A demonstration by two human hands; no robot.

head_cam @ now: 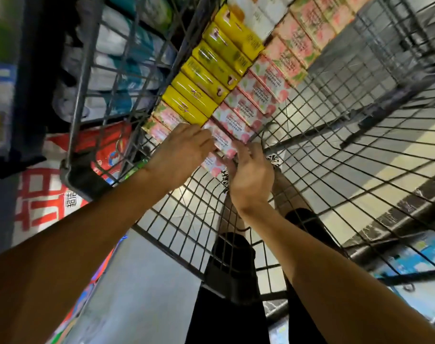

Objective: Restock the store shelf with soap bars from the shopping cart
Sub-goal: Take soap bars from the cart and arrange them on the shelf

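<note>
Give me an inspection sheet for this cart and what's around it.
Surface: wire shopping cart, floor visible through the mesh.
Job's things: pink soap boxes and yellow soap boxes lined in rows inside the cart.
Clutter: nothing seen.
Hands: left hand and right hand grip pink boxes at the near end of the row.
Cables: nothing seen.
Surroundings: packaged goods beyond the cart's left side; tiled floor.
</note>
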